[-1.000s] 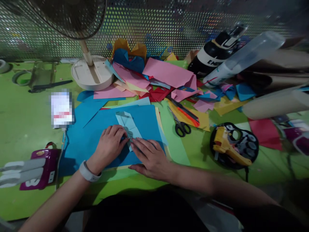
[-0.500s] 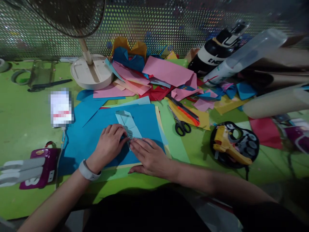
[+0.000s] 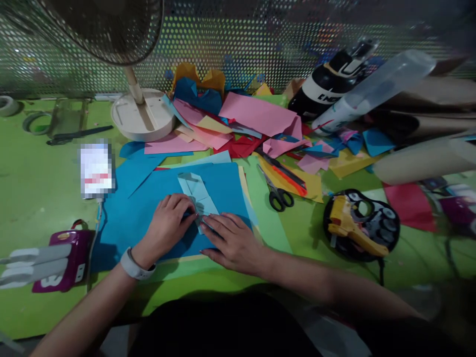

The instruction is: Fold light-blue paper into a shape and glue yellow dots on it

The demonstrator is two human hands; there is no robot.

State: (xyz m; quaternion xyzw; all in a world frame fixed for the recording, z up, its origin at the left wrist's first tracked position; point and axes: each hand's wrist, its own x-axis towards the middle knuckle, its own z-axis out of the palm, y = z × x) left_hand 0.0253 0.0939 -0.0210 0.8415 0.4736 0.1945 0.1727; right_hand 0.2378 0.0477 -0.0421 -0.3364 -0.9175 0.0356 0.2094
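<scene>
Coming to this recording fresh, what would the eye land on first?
Probably the left hand and right hand at a folded pale blue paper, over a large blue sheet at centre. Beyond sprawls a colourful heap of paper scraps; a fan stands at back left.

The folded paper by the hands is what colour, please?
The folded paper is light blue (head view).

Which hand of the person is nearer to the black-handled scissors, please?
Right. The right hand lies left of the scissors and lower in the picture; the left hand is farther left, beyond the right one.
</scene>
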